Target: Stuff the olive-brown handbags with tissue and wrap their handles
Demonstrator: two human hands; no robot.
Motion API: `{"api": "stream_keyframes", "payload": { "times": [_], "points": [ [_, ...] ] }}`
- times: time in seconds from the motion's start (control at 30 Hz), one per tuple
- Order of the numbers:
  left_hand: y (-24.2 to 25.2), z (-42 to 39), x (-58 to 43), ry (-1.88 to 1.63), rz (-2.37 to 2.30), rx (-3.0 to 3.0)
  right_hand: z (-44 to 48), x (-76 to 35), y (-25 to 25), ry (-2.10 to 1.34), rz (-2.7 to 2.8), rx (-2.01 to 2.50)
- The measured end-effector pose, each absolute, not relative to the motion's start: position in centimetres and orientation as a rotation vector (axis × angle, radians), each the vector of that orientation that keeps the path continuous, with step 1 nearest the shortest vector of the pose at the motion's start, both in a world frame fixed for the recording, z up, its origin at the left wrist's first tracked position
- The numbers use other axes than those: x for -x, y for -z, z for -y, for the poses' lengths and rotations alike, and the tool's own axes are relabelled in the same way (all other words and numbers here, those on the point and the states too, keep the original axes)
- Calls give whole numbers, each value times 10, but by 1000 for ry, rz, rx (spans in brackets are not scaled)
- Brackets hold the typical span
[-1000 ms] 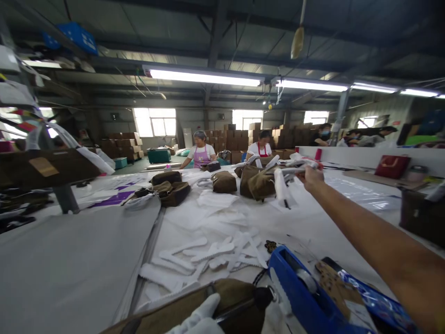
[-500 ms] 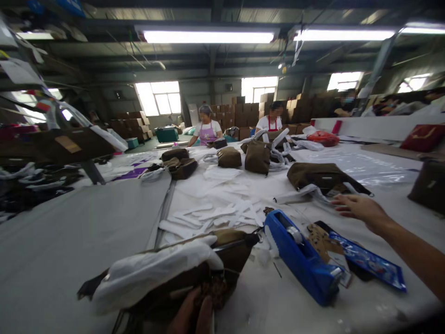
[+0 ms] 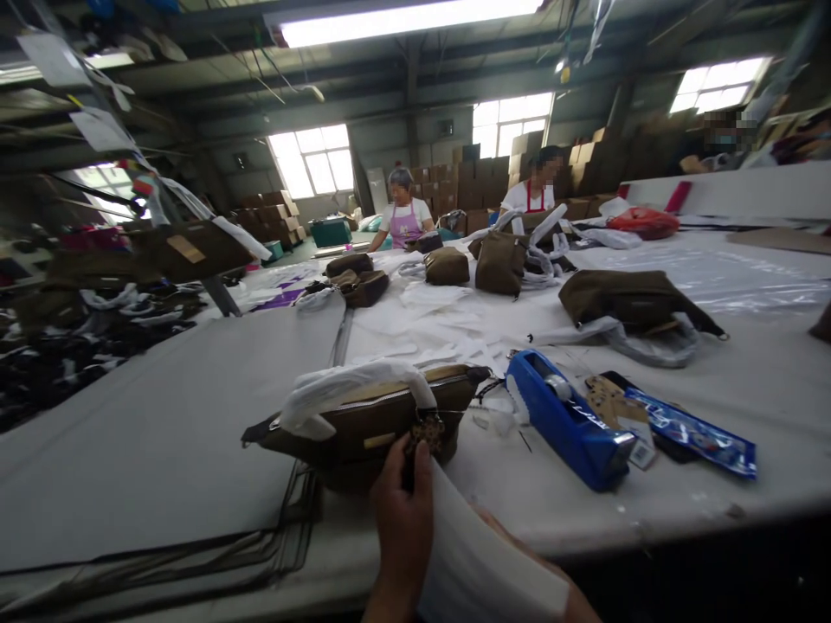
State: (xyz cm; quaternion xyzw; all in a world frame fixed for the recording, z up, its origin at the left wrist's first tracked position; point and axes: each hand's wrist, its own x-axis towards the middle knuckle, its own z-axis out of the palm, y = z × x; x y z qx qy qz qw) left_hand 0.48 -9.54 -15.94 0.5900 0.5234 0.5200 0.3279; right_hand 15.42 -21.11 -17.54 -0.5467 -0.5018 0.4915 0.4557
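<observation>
A dark olive handbag [image 3: 363, 433] sits before me on the table, its zipper along the top and its handle [image 3: 363, 389] wrapped in white film. My left hand [image 3: 406, 493] is closed at the bag's front, thumb and finger pinching a small leopard-print tag [image 3: 427, 433]. Just right of it, my right hand [image 3: 497, 523] is low by the table edge, largely covered by a long white sheet [image 3: 477, 545]. Its fingers are hidden, so its grip does not show. To the right of the bag stands a blue tape dispenser [image 3: 571, 424].
Beside the dispenser lie leopard-print cards [image 3: 616, 407] and a blue packet [image 3: 694, 433]. Another wrapped-handle bag [image 3: 640, 298] rests behind them. White strips [image 3: 447, 337] and more bags [image 3: 499, 264] lie farther back. Two people [image 3: 403, 216] work across the table. A post [image 3: 221, 294] rises at left.
My right hand has come from the far bag at right down beside my left hand, where the white sheet now shows. My left hand stays on the tag. The view has shifted and tilted.
</observation>
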Motion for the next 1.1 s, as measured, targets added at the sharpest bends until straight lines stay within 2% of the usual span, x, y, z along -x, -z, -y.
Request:
{"api": "stream_keyframes", "payload": {
  "times": [0.17,0.27,0.4,0.57,0.67,0.93,1.1],
  "points": [
    [143,94,11,-1134,-1127,-1448,216,-163,175,-1323,893,1454],
    [132,86,27,-926,-1015,-1464,214,-178,178,-1353,881,1492],
    [120,84,37,-891,-1072,-1632,194,-179,184,-1436,940,1323],
    [98,98,40,-937,-1217,-1750,158,-161,187,-1143,1204,1357],
    [92,108,41,-962,-1258,-1726,146,-155,185,-1091,1230,1338],
    [140,132,15,-1028,-1018,-1029,141,-139,166,-1268,938,1039],
    [156,130,11,-1017,-1019,-1082,136,-140,155,-1283,965,990]
  ]
}}
